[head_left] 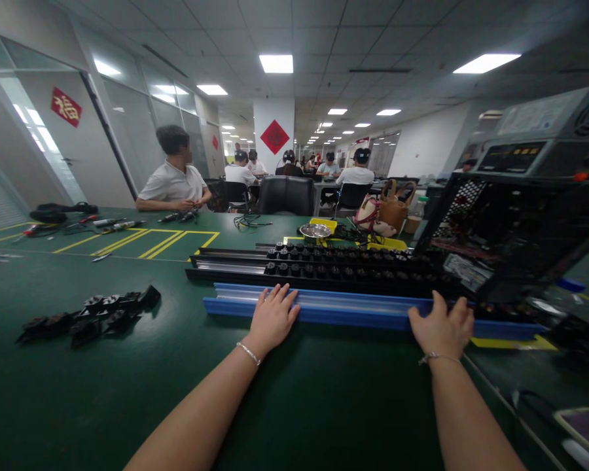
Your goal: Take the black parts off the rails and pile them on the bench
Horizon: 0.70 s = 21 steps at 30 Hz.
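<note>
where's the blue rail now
The blue rail runs centre to right in the head view, at the left hand and right hand, in front of the black rails.

Bright blue stands out on a rail (353, 309) with a pale, shiny inner channel, set against black rails (226, 275) and a dark green surface (177, 399) lined with yellow tape stripes (205, 246). Loose parts (86, 332) are black, a dish (315, 231) silver, a tray (390, 244) yellow. A co-worker's shirt (169, 186) is white; a red door decoration (66, 106) bears a gold character.
</note>
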Available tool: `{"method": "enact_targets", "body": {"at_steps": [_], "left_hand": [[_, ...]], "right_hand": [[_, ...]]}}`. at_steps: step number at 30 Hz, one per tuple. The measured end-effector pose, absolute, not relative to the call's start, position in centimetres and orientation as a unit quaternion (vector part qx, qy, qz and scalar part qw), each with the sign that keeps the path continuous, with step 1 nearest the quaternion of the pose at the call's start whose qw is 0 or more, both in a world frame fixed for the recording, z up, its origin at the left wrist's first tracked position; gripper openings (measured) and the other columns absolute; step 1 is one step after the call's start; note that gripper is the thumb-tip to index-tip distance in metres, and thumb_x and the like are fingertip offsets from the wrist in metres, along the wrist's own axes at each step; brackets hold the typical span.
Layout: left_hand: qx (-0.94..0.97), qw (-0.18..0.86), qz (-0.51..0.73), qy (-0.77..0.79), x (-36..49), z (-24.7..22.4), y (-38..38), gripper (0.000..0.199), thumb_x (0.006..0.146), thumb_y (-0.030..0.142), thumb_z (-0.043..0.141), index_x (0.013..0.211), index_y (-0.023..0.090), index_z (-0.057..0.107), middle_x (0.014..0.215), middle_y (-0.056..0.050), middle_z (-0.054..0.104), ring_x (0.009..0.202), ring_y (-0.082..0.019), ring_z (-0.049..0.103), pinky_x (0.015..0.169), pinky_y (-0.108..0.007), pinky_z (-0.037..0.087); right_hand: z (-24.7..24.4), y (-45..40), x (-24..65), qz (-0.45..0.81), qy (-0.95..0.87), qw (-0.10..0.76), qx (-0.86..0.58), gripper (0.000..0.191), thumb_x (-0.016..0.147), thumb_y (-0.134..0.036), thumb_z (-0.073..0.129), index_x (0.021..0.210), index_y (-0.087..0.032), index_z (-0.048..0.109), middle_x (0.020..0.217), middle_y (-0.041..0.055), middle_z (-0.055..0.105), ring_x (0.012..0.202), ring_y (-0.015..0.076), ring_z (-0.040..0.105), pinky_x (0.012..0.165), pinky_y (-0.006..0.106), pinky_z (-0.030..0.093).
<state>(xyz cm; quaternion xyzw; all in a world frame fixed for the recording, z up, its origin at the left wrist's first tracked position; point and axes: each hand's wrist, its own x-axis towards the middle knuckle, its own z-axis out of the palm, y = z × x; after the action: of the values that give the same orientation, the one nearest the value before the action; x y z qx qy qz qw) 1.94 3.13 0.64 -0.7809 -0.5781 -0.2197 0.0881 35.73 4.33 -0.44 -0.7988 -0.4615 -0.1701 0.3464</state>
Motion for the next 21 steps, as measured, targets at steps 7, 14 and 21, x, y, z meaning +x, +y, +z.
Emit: {"method": "enact_targets", "body": {"at_steps": [7, 14, 21], "left_hand": [[-0.776, 0.093, -0.217, -0.585, 2.4, 0.5, 3.1, 0.048, 0.092, 0.048, 0.027, 0.133, 0.032, 0.046, 0.14, -0.005, 0.047, 0.131, -0.025, 0.037, 0.107, -0.052, 0.027], [-0.76, 0.085, -0.218, -0.606, 3.1, 0.7, 3.2, 0.052, 0.09, 0.055, 0.027, 0.134, 0.033, 0.043, 0.138, -0.008, 0.048, 0.131, -0.029, 0.036, 0.101, -0.059, 0.029], [-0.763, 0.113, -0.207, -0.602, 2.9, 0.5, 2.8, 0.05, 0.091, 0.051, 0.028, 0.134, 0.031, 0.043, 0.14, -0.005, 0.046, 0.131, -0.026, 0.036, 0.102, -0.054, 0.03]], "right_hand": [[-0.9, 4.9, 37.6, -0.071, -0.452, 0.343, -0.82, 0.049, 0.078, -0.045, 0.042, 0.112, -0.015, 0.062, 0.143, 0.0157, 0.03, 0.126, 0.0344, 0.038, 0.103, 0.044, 0.031], [-0.8, 4.8, 37.1, -0.08, -0.447, 0.359, -0.816, 0.051, 0.077, -0.042, 0.043, 0.116, -0.014, 0.06, 0.14, 0.0152, 0.036, 0.124, 0.0325, 0.039, 0.102, 0.043, 0.034], [-0.9, 4.9, 36.8, -0.113, -0.444, 0.382, -0.802, 0.039, 0.075, -0.037, 0.046, 0.1, -0.018, 0.068, 0.128, 0.0106, 0.049, 0.111, 0.0294, 0.048, 0.093, 0.043, 0.041]]}}
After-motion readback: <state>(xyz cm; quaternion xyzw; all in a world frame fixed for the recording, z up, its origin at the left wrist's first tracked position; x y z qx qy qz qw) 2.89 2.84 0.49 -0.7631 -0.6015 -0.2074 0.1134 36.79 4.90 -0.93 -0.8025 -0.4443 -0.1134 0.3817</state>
